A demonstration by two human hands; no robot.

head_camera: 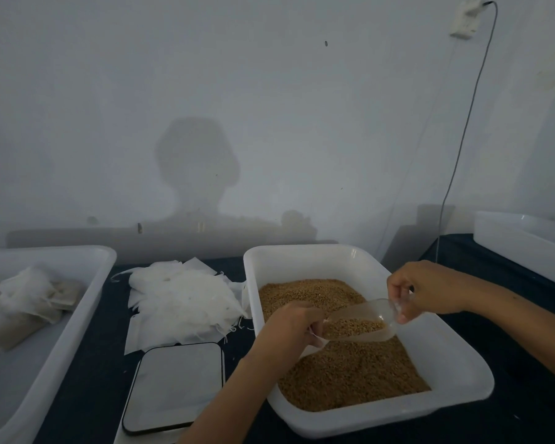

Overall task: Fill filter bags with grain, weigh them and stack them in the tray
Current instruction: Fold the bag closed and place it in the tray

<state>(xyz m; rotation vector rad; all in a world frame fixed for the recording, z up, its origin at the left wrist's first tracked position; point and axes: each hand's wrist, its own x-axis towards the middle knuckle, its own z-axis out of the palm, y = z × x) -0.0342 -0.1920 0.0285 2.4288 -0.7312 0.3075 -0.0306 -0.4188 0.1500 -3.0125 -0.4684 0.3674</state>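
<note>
A small packing workroom, plain and makeshift.

Bare white wall (269,91) with a socket (465,20) and hanging cable (462,133) upper right; dark table (87,363) below holding 3 white tubs (302,254), grain (350,376), a bag pile (180,302) and a scale (173,386).

The scene is dimly lit, with a cool grey cast. Light is thrown from behind the person, so a head-and-shoulders shadow (199,174) is cast on the wall (302,107). A soft sheen is seen on the scale (177,384). Straight edges are bent near the borders by the wide lens, and fine detail is softened throughout
</note>
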